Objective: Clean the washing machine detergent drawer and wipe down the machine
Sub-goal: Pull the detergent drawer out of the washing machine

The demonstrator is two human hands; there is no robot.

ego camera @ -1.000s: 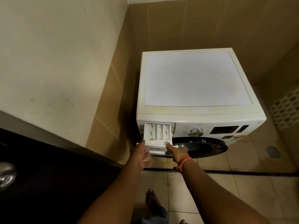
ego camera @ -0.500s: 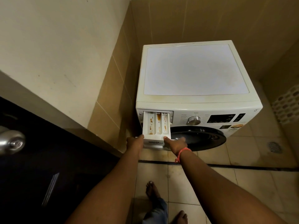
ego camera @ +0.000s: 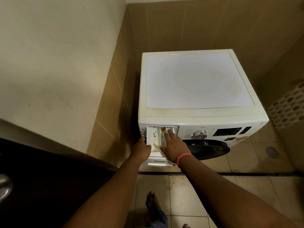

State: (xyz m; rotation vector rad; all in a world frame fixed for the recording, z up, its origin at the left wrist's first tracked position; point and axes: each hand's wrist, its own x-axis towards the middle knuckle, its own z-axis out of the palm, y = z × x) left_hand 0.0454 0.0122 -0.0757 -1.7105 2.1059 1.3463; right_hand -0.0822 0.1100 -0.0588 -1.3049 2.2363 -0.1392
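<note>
At the far left we see a rounded silver metal door knob (ego camera: 5, 186) on a dark door (ego camera: 49, 186). Moving right, our left hand (ego camera: 141, 149) grips the left edge of the white plastic detergent drawer (ego camera: 153, 140), fingers curled round its side wall. The drawer is pulled well out of its slot at the top left of the white front-loading washing machine (ego camera: 194, 83), its front panel hanging low over the beige tiled floor (ego camera: 246, 162). Orange-brown residue (ego camera: 154, 134) stains its compartments. Our right hand (ego camera: 172, 145), with an orange thread band (ego camera: 182, 157) round the wrist, lies over the drawer's right compartments with fingers stretched forward toward the back of the drawer; the thumb touches the middle divider. We think the fingertips press something at the rear, though the view there is too blurred to be sure. Right of the drawer come the silver round control dial (ego camera: 199, 134), the dark display panel (ego camera: 227, 131), and the black round door (ego camera: 207, 148) below them. At the far right, a round floor drain (ego camera: 272, 152) sits in the tiles.
</note>
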